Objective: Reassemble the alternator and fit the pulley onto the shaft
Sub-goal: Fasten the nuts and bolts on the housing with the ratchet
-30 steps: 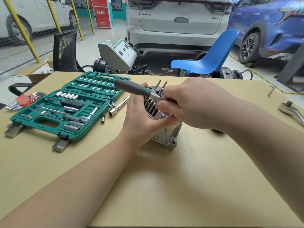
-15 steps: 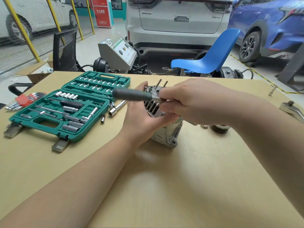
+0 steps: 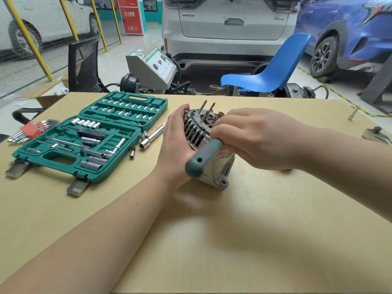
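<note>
Left hand (image 3: 176, 145) cupped the alternator (image 3: 209, 149); right hand (image 3: 254, 139) gripped the ratchet (image 3: 203, 159), handle pointing toward the near edge.

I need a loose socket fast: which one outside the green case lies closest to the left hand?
The large socket on the extension bar, nearest the left hand; the small socket lies farther left.

I see the silver alternator (image 3: 214, 166) standing on end mid-table, its slotted housing facing left, two studs (image 3: 206, 107) projecting upward from its top.
</note>
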